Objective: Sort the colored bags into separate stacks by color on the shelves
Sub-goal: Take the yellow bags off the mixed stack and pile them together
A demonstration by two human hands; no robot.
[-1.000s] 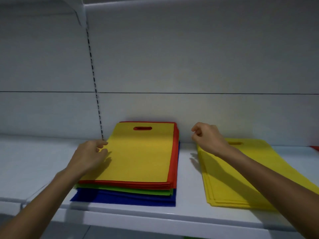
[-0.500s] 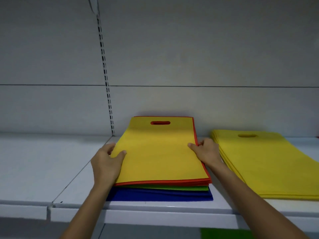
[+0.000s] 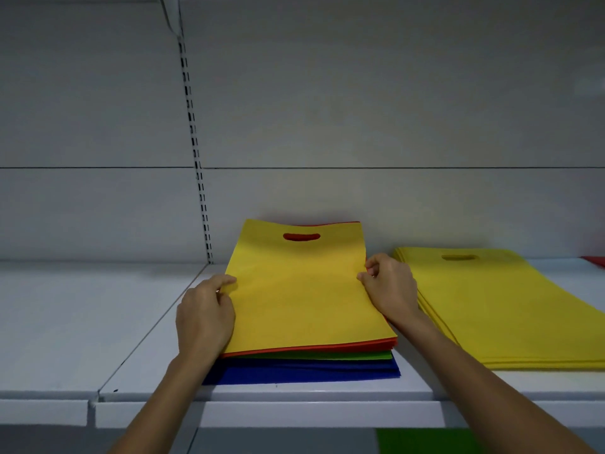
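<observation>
A yellow bag [image 3: 301, 296] with a cut-out handle lies on top of a mixed stack on the white shelf [image 3: 294, 393]. Under it show red bags [image 3: 314, 348], green bags [image 3: 314, 355] and blue bags [image 3: 301, 371]. My left hand [image 3: 204, 317] pinches the yellow bag's left edge between thumb and fingers. My right hand [image 3: 389, 288] pinches its right edge. To the right lies a separate stack of yellow bags [image 3: 497, 309], apart from the mixed stack.
A slotted upright [image 3: 196, 158] runs up the grey back wall left of the stack. The shelf section to the left [image 3: 65, 322] is bare. A red corner [image 3: 595, 261] shows at the far right; something green [image 3: 425, 440] lies below the shelf.
Both hands have closed on the top yellow bag's side edges, the left from resting at the edge, the right from hovering above the shelf. The bag's far edge has lifted slightly. The camera has moved closer.
</observation>
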